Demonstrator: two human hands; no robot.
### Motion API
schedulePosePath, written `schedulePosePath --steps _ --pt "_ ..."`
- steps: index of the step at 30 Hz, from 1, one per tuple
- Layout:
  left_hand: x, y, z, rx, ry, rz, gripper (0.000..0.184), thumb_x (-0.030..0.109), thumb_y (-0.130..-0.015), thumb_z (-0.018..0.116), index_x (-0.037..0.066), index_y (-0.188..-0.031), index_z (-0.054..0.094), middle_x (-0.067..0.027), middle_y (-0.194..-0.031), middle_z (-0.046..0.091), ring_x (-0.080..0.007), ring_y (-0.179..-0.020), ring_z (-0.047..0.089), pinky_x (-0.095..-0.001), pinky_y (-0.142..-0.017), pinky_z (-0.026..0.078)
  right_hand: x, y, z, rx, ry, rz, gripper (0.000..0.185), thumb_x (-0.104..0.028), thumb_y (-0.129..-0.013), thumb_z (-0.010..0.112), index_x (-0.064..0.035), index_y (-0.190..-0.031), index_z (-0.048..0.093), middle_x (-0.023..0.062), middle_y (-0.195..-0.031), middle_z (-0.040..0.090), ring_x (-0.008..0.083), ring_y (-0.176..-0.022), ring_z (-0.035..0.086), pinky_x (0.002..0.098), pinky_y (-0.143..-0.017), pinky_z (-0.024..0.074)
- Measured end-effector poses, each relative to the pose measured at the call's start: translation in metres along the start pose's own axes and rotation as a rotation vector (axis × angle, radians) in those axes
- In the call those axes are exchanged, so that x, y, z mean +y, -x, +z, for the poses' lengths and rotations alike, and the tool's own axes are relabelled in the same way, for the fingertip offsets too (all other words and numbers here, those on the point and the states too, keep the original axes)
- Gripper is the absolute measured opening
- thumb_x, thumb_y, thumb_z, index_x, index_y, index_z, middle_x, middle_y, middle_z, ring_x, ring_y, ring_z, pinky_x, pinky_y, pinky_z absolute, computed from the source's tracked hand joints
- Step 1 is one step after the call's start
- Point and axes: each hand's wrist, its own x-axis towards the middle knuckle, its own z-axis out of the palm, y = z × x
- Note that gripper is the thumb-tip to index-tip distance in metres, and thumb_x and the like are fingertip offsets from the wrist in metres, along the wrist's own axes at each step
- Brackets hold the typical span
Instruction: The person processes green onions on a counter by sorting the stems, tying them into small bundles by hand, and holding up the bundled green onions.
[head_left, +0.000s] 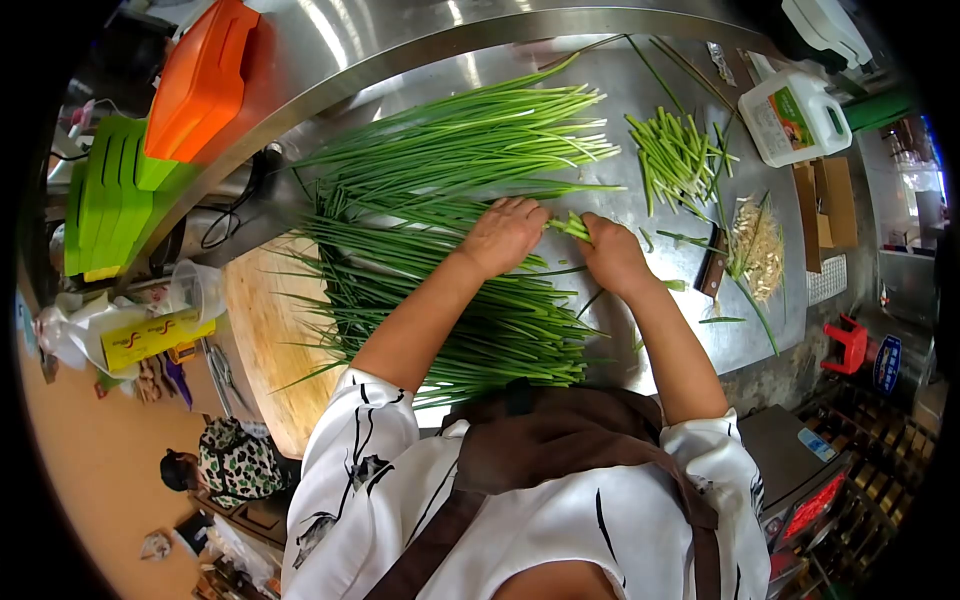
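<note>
Long green stalks (470, 130) lie in a bundle at the back of the steel table, pale ends to the right. More stalks (500, 335) lie in front of them. My left hand (506, 236) rests over the stalks, fingers curled round some of them. My right hand (612, 252) is closed on short pale green stalk pieces (572, 227) between the two hands. A pile of cut stalk pieces (675, 155) lies to the back right. Right of my right hand are a knife with a brown handle (711, 262) and a heap of pale root ends (759, 250).
A wooden board (270, 330) is at the left. A white jug (795, 118) and a cardboard box (828, 205) stand at the right. A steel shelf (400, 42) with an orange container (200, 80) crosses the back. Another person (235, 460) is at the lower left.
</note>
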Motion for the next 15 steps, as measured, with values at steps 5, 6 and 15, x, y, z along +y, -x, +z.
schedulePosePath --steps 5,6,15 --pt "0.002 -0.002 0.003 0.034 -0.002 -0.046 0.019 0.009 -0.079 0.059 0.006 -0.098 0.057 -0.0130 -0.095 0.059 -0.0323 -0.094 0.055 -0.0420 -0.086 0.042 -0.008 0.010 0.020 0.025 -0.227 0.130 0.017 -0.014 -0.083 0.057 -0.0023 -0.095 0.057 0.0192 -0.079 0.063 0.0355 -0.073 0.062 0.0442 -0.067 0.0476" --pt "0.004 -0.001 0.006 0.034 0.003 -0.046 0.019 0.009 -0.079 0.059 0.006 -0.098 0.057 -0.0130 -0.095 0.059 -0.0323 -0.094 0.055 -0.0420 -0.086 0.042 -0.006 0.011 0.025 0.023 -0.224 0.134 0.017 -0.014 -0.083 0.057 -0.0023 -0.095 0.057 0.0192 -0.079 0.063 0.0355 -0.073 0.062 0.0442 -0.067 0.0476" --pt "0.012 0.002 0.004 0.177 0.264 -0.176 0.015 0.009 -0.082 0.053 0.004 -0.096 0.057 -0.0141 -0.096 0.060 -0.0337 -0.095 0.055 -0.0424 -0.086 0.040 -0.024 0.013 0.009 -0.097 -1.331 0.582 0.016 -0.014 -0.092 0.053 0.0004 -0.087 0.058 -0.0014 -0.061 0.043 0.0080 -0.046 0.034 0.0250 -0.043 0.0292"
